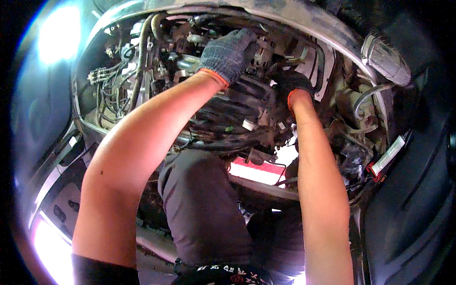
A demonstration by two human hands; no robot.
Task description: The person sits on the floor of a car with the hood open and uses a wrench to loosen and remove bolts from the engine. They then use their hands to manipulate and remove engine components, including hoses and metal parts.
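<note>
My left hand (229, 53), in a dark grey knit glove with an orange cuff, is closed at the far middle of a car's engine bay, above hoses and metal parts. Whatever its fingers grip is hidden behind the glove. To the right and a little nearer, my right hand (294, 84), also gloved with an orange cuff, reaches down into shadow beside the engine (237, 107). Its fingers are too dark to make out. A black curved hose (320, 66) runs just beyond the right hand.
Bundled wires and connectors (102, 78) fill the left of the bay. A clear-covered lamp (387, 59) sits at the far right on the body rim. My bent leg (202, 204) rests against the near side. A red and white surface (259, 172) shows through a gap below.
</note>
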